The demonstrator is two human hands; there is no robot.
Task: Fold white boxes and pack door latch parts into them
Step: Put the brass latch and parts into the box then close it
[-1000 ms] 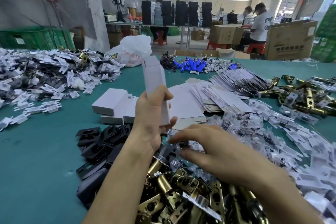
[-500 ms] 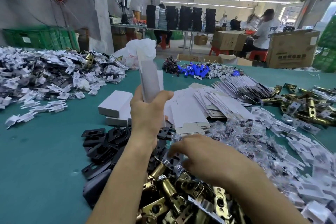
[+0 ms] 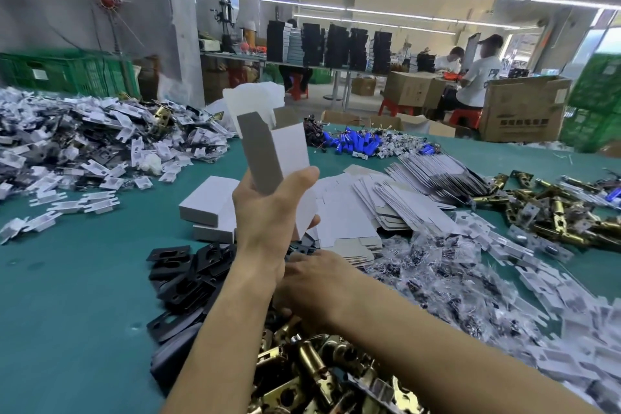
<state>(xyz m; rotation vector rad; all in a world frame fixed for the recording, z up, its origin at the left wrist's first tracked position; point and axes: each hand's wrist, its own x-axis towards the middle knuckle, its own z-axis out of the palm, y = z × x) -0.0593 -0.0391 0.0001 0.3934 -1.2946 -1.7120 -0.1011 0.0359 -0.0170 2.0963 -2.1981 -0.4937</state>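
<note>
My left hand [image 3: 272, 212] grips a folded white box [image 3: 285, 148] and holds it upright above the table. The box's top end is open, with its flaps standing up and the grey inside showing. My right hand [image 3: 316, 282] lies low on the heap where brass door latches [image 3: 302, 376] meet black strike plates [image 3: 188, 276]. Its fingers reach under my left wrist and are hidden, so I cannot see whether they hold a part. Small clear bags of screws [image 3: 437, 269] lie just right of that hand.
Two closed white boxes [image 3: 208, 205] and flat box blanks [image 3: 349, 215] lie beyond my hands on the green table [image 3: 67, 296]. White plastic pieces are heaped at left [image 3: 67, 138] and right [image 3: 571, 329]. More brass latches [image 3: 554, 212] sit far right, blue parts [image 3: 356, 141] farther back.
My left hand has lifted the box higher and turned it, so its open end and grey inside now show. My right hand has slid left, under my left wrist.
</note>
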